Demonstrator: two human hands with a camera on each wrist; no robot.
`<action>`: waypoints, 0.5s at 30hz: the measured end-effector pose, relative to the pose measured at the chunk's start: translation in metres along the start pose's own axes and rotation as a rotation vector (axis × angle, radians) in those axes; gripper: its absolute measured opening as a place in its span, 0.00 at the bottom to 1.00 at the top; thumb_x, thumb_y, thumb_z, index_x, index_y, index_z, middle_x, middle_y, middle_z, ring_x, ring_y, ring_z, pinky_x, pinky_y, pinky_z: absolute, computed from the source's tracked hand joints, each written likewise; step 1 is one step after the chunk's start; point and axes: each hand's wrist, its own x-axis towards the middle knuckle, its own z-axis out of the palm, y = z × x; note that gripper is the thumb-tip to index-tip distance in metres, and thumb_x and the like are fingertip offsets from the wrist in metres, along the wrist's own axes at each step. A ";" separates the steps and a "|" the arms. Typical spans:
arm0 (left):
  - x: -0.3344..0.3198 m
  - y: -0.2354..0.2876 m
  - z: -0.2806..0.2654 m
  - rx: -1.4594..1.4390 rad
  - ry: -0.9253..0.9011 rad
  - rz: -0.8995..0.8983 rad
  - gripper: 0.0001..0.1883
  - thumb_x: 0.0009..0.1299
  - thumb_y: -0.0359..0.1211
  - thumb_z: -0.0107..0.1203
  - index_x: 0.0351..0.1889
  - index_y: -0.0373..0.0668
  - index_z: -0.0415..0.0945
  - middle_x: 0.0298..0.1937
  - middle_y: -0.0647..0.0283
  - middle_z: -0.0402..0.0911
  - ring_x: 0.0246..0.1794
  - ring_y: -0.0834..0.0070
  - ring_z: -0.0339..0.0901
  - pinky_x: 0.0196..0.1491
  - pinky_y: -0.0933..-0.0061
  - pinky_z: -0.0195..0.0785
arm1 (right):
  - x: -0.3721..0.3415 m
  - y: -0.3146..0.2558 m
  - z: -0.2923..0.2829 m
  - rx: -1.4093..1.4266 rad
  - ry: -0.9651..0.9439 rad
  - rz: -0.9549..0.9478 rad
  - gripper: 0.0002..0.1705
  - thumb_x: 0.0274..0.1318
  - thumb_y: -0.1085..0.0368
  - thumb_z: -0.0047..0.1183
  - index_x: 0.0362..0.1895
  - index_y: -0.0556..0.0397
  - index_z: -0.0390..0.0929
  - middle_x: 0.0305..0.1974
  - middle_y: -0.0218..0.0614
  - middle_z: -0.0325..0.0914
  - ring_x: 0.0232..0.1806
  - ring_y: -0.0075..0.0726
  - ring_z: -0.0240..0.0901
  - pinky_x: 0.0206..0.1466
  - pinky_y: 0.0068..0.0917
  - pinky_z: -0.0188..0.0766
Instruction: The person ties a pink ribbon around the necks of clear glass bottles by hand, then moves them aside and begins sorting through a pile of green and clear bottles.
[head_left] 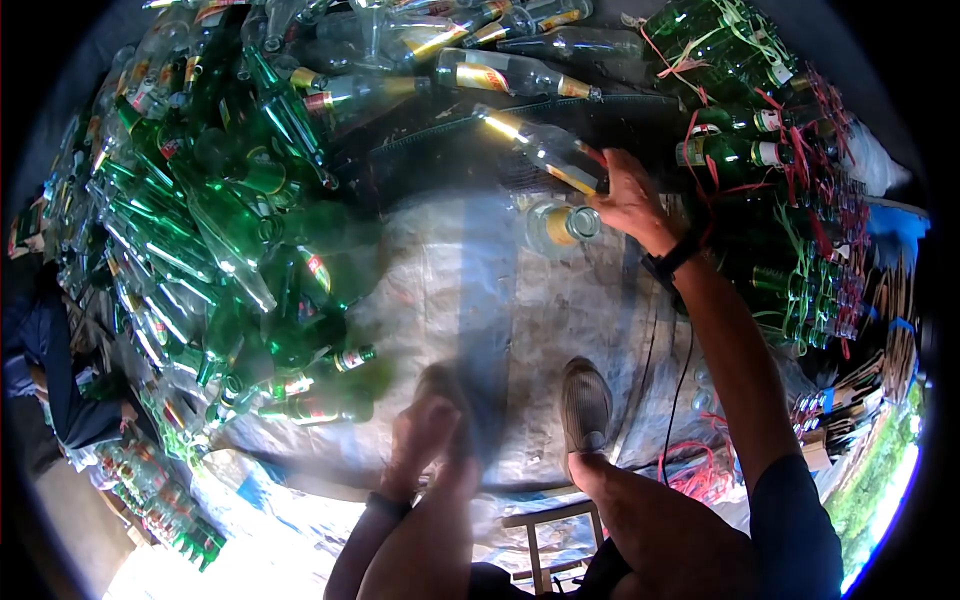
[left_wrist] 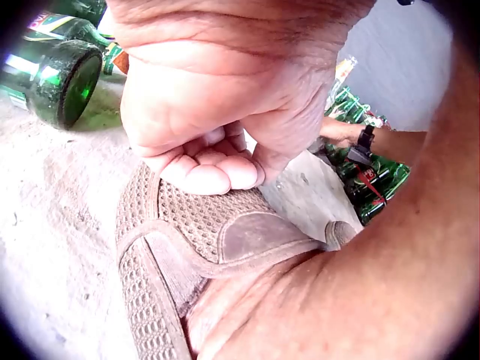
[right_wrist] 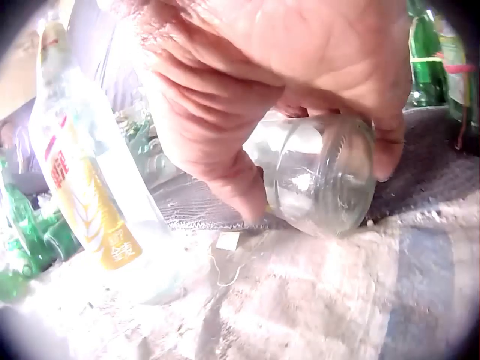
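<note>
My right hand (head_left: pixel 632 200) grips a clear glass bottle (head_left: pixel 545 145) near its base, thumb on one side and fingers on the other. In the right wrist view the base end of this bottle (right_wrist: pixel 330 176) shows low over the sheet, its far part hidden behind the hand. Beside it another clear bottle (head_left: pixel 550 230) stands upright on the sheet, its yellow label (right_wrist: pixel 105 217) facing that wrist camera. My left hand (head_left: pixel 425 435), blurred in the head view, hangs over the left shoe (left_wrist: pixel 217 217) with fingers loosely curled and nothing visible in them.
Green bottles (head_left: pixel 190 240) lie heaped on the left; clear ones (head_left: pixel 500 72) lie along the back. On the right stand bundles of green bottles (head_left: pixel 735 150) tied with red and green strips. A pale sheet (head_left: pixel 440 290) covers the ground; a dark cable (head_left: pixel 682 390) runs near the right shoe (head_left: pixel 586 400).
</note>
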 end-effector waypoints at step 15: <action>0.034 0.080 -0.026 -0.167 -0.065 0.152 0.06 0.71 0.26 0.63 0.44 0.39 0.81 0.32 0.72 0.80 0.30 0.87 0.74 0.34 0.82 0.67 | -0.141 -0.068 -0.059 1.009 -0.021 0.485 0.40 0.59 0.67 0.69 0.71 0.54 0.62 0.61 0.38 0.76 0.62 0.30 0.73 0.66 0.33 0.71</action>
